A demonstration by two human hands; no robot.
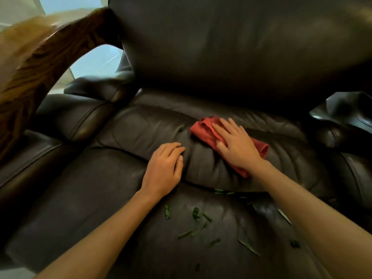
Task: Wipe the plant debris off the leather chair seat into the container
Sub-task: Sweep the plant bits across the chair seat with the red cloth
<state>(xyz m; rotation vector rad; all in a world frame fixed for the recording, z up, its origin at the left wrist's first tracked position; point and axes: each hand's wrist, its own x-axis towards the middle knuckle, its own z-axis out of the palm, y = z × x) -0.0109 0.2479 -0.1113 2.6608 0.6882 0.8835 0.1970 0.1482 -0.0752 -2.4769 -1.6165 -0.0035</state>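
Note:
A dark brown leather chair seat [120, 178] fills the view. My right hand [235, 143] lies flat, fingers spread, on a red cloth [205, 131] at the rear cushion of the seat. My left hand [165, 168] rests on the leather just left of the cloth, fingers curled, holding nothing. Several green leaf bits [196, 213] lie scattered on the front cushion between my forearms. One small green piece [180, 129] sits left of the cloth. No container is in view.
The tall leather backrest [231, 41] rises behind the seat. A padded armrest [80, 117] is at the left and another [342, 121] at the right. A curved wooden frame piece [40, 63] arcs over the left side, pale floor beyond it.

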